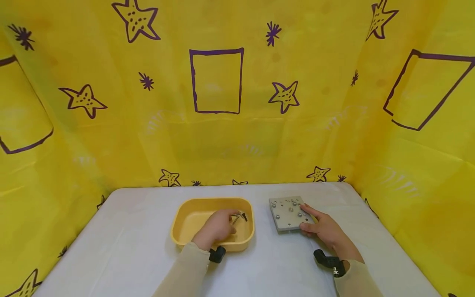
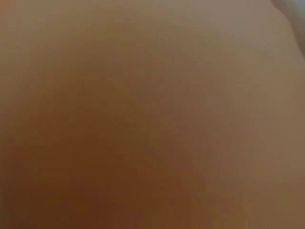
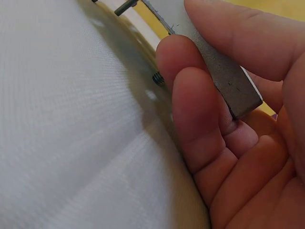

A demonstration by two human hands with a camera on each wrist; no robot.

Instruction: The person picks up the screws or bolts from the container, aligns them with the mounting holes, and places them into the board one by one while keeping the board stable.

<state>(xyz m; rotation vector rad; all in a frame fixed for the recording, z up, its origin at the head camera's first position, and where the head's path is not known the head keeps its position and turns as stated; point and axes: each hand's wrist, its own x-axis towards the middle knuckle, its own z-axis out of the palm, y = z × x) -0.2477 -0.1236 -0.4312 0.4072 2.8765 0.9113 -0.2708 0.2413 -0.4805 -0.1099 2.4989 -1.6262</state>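
My left hand [image 1: 219, 225] reaches down into a yellow plastic tray [image 1: 177, 214]. Its index finger and thumb stand apart, close by several small screws [image 1: 243, 216] at the tray's right side; the other fingers are hidden. The left wrist view is filled by a brown blur. With my right hand [image 1: 326, 229] I grip a grey metal plate [image 1: 287, 220] by its right edge, thumb against fingers. Bolt heads and small holes dot the plate's upper face. From its underside, threaded bolt ends [image 3: 158, 78] stick out close over the white cloth, as the right wrist view shows.
A white-covered table [image 1: 122, 247] lies under everything. Yellow sheeting [image 1: 219, 144] with drawn stars and frames rises at the back and both sides. The tray and the plate sit side by side, a strip of white surface between them.
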